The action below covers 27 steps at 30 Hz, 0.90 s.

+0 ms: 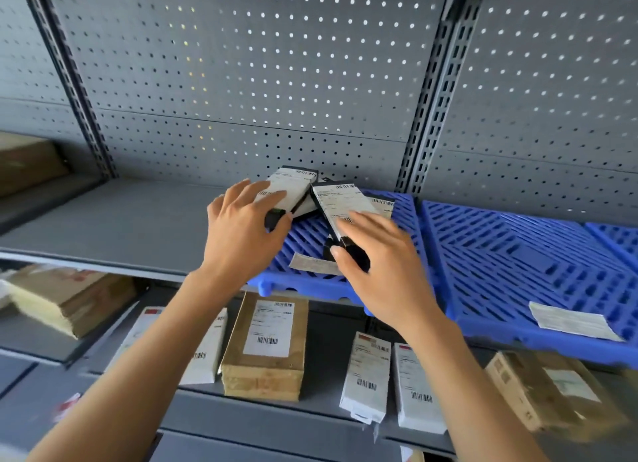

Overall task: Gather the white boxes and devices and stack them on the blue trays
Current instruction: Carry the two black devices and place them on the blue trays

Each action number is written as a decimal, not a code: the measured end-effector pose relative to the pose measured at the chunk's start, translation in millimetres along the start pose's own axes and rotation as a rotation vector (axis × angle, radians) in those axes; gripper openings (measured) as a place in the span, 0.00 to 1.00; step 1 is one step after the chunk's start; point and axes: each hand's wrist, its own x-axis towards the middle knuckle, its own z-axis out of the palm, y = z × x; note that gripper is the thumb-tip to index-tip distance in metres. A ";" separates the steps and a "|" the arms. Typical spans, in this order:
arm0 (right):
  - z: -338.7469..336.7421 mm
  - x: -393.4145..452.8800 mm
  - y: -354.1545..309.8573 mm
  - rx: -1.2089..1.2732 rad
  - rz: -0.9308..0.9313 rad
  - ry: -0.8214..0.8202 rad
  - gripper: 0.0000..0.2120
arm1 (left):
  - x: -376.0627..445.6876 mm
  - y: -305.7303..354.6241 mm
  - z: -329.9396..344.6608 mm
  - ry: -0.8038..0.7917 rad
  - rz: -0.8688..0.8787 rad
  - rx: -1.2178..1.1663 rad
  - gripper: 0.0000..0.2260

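White labels with barcodes cover the top faces of two black-edged devices, seen from the head camera on a grey metal shelf (114,220) backed by perforated panel. The left device (291,188) lies at the back left corner of the nearest blue tray (310,244), partly over its edge. The right device (341,209) lies slantwise across the same tray, its far end overlapping the first device, its near black end raised toward the person. A third labelled piece (381,204) shows just behind it; little of it can be made out.

The left hand (241,230) lies on the left device with fingers spread and nearly straight over the label, while the thumb curls against the device's near black corner, so the hand grips that end. The right hand (379,264) holds the right device: its fingers lie fairly straight along the label and the thumb presses the black near end from the left side.

A second blue tray (518,254) adjoins on the right, carrying only a paper label (573,321) near its front edge. On the lower shelf stand white boxes (367,375) and brown cardboard boxes (267,344), all bearing barcode labels, well apart from both hands.
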 end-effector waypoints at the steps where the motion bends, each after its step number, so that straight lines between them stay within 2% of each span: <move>1: -0.2 -0.8 1.0 0.009 -0.003 -0.004 0.21 | -3.7 1.4 -2.8 0.014 0.002 0.005 0.20; 12: 2.0 -0.5 2.7 0.021 -0.066 0.109 0.15 | -37.6 -0.8 -28.0 0.027 -0.015 -0.057 0.18; 17: -0.3 5.5 -8.0 -0.076 -0.077 0.164 0.14 | -50.5 -18.1 -45.4 0.000 -0.027 -0.083 0.17; 21: 7.2 4.2 -39.4 -0.043 -0.104 0.163 0.14 | -66.8 -35.5 -67.3 -0.024 -0.023 -0.105 0.14; 27: 48.2 -3.1 -114.5 0.011 -0.143 0.065 0.12 | -98.5 -83.1 -114.3 -0.041 -0.020 -0.087 0.14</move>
